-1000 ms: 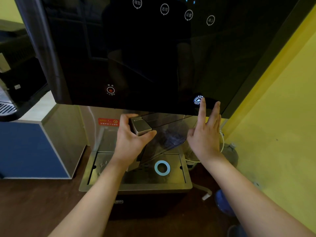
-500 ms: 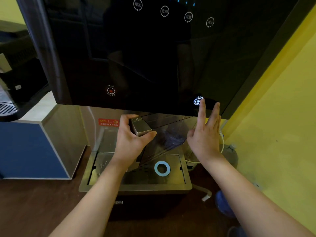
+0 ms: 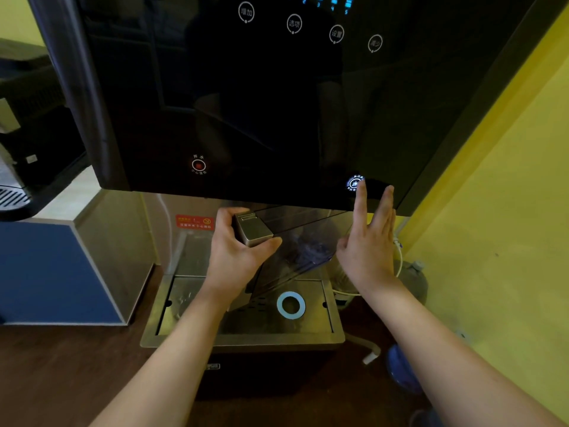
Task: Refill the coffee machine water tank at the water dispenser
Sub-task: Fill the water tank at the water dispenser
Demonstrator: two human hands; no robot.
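A clear water tank (image 3: 303, 245) with a grey metal handle block (image 3: 253, 229) is tilted under the black glass front of the water dispenser (image 3: 261, 103). My left hand (image 3: 238, 254) grips the handle block and holds the tank above the steel drip tray (image 3: 334, 334). My right hand (image 3: 368, 245) is flat with fingers apart; its index fingertip touches the lit white button (image 3: 354, 182) at the panel's lower right. Whether water is flowing into the tank is not clear.
A red-lit hot water button (image 3: 198, 165) sits at the panel's lower left, a red warning label (image 3: 194, 222) below it. A blue ring (image 3: 290, 305) lies on the tray. A blue cabinet (image 3: 55, 272) stands left, a yellow wall (image 3: 508, 211) right, with a white hose (image 3: 397, 260) beside it.
My right hand has slid slightly lower on the panel, its index fingertip still at the lit button. The left hand and tank have stayed put.
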